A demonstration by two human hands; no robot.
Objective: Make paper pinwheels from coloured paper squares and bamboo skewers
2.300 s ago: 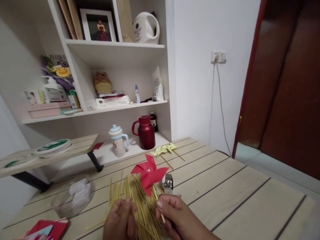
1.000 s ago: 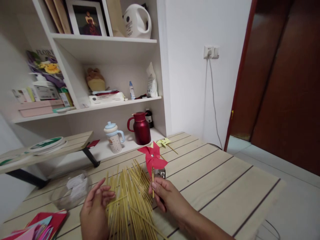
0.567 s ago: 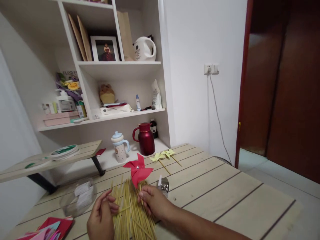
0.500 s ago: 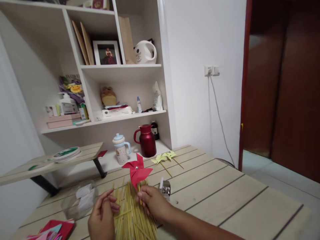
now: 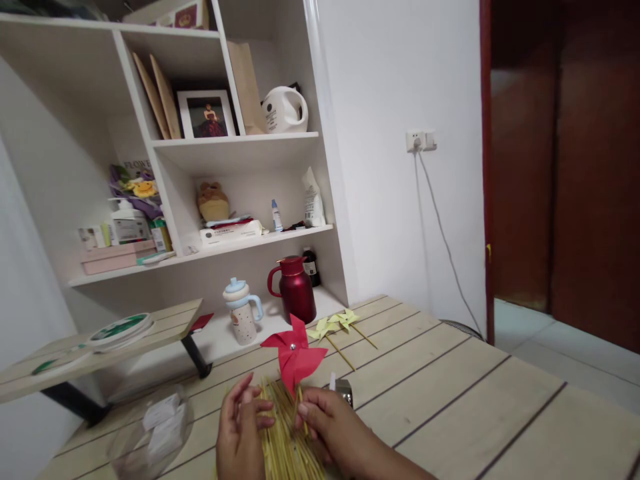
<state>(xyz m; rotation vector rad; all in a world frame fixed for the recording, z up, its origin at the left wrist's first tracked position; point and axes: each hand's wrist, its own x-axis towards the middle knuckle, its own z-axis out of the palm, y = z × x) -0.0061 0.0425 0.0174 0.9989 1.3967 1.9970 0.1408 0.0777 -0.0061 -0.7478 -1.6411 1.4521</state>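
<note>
A red paper pinwheel [image 5: 294, 356] stands upright on a thin stick, and my right hand [image 5: 327, 430] pinches that stick just below the paper. Under both hands lies a pile of thin bamboo sticks [image 5: 285, 440] on the wooden table [image 5: 450, 400]. My left hand [image 5: 240, 433] hovers over the left side of the pile with fingers spread, fingertips close to the sticks. Two pale yellow pinwheels [image 5: 334, 325] lie flat further back on the table.
A small shiny metal box [image 5: 344, 393] sits right of the pinwheel. A clear bag of white packets [image 5: 155, 427] lies at the left. A red jug [image 5: 297, 292] and a spotted cup [image 5: 242, 312] stand on the low shelf. A door opening is at the right.
The head has tilted up, showing more shelf. My right hand brought the red pinwheel down close to the stick pile. My left hand came in nearer to the right one.
</note>
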